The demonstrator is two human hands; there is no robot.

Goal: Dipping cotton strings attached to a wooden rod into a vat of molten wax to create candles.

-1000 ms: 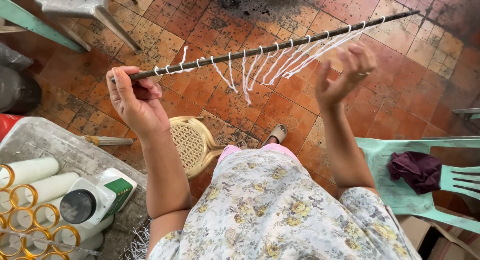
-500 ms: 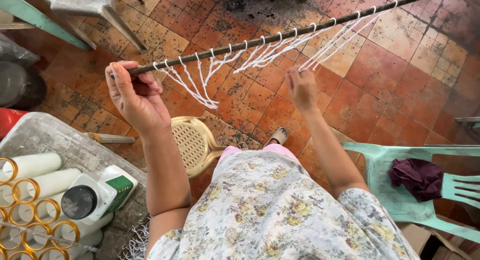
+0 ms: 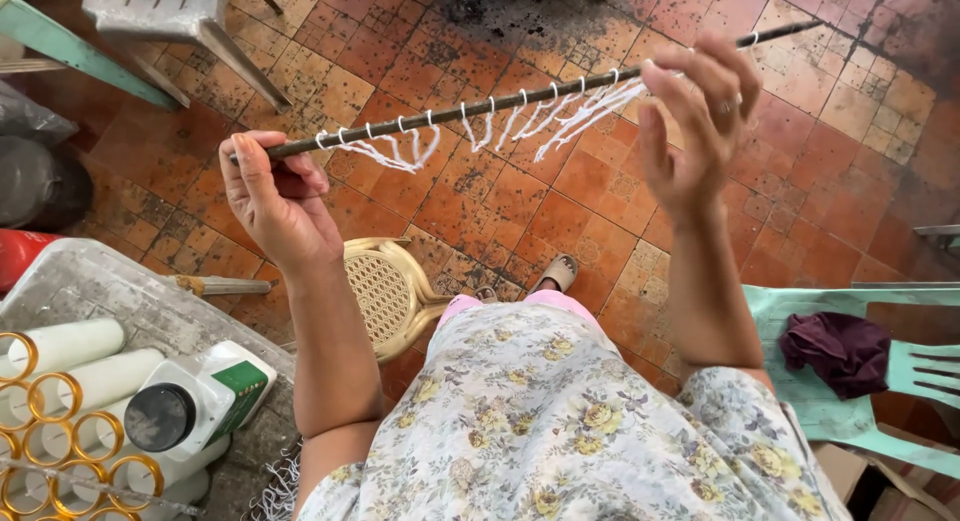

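A long dark rod (image 3: pixel 520 99) is held slanting across the view above a floor of reddish-brown tiles (image 3: pixel 520 211), its low end at the left and its far end rising toward the upper right. The low end is gripped by the left hand (image 3: pixel 272 196), whose fingers are curled shut around it with the thumb laid along the top.

White string (image 3: pixel 480 131) is looped around the rod at intervals, and loose strands hang below it in a slack tangle between the two hands. The right hand (image 3: pixel 700 121) is raised at the upper part of the rod with its fingers bent and partly spread; the fingertips are seen at the rod where the string loops end, but whether anything is actually pinched between them cannot be told (a ring is worn on one finger).

A floral-patterned garment (image 3: pixel 560 431) fills the lower middle of the view. Below the left forearm a pale yellow woven stool (image 3: pixel 385 291) is seen, and a sandalled foot (image 3: pixel 556 275) shows just beyond the garment.

At the lower left a grey tray (image 3: pixel 90 281) holds white tubes with golden rims (image 3: pixel 60 401) and a white bottle with a black cap and green label (image 3: pixel 195 401). At the right a light green plastic chair (image 3: pixel 900 381) carries a dark purple cloth (image 3: pixel 840 346).
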